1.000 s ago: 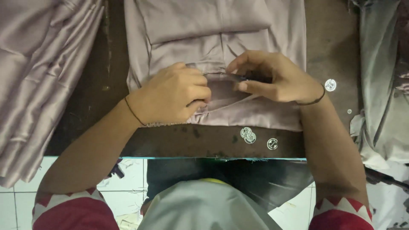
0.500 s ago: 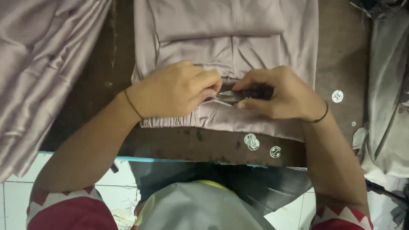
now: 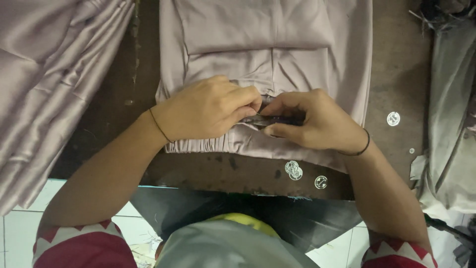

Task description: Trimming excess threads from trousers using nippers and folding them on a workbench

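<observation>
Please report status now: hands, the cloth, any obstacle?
Both hands, left and right, pinch folded mauve garment at its waistband. Round stickers lie nearby, none blocking.

Dark brown, worn and stained wooden table (image 3: 396, 74) fills most of the view. Pale square-tiled floor (image 3: 20, 228) visible below its near edge, left side. Lighting dim and even. Small round silver stickers (image 3: 393, 118) adhere to the table surface.

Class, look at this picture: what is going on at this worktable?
A person bends over a dark, worn worktable. Both the left hand and the right hand pinch the gathered waistband of a folded, pale mauve satin garment, fingertips nearly meeting at its middle. Small round silver stickers lie on the table's near edge; more satin cloth is heaped at left.
</observation>
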